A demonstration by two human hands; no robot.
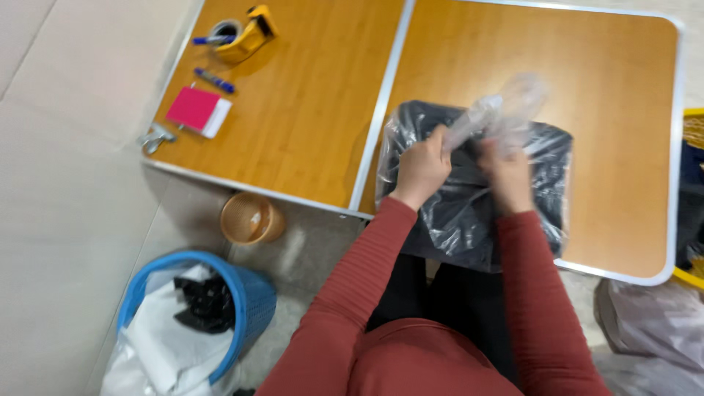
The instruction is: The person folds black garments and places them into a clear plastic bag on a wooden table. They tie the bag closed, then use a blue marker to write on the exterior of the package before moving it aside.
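Orange folding table (308,125), tiled floor (66,220), blue basket (249,308)

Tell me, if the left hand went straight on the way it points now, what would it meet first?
The left hand points up and to the right, so it would probably meet the bunched clear plastic it already grips over the dark bagged item; depth is blurred.

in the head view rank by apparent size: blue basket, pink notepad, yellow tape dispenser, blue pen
1. Blue plastic basket, though nearer the camera.
2. Yellow tape dispenser and pink notepad: look alike.
3. Blue pen.
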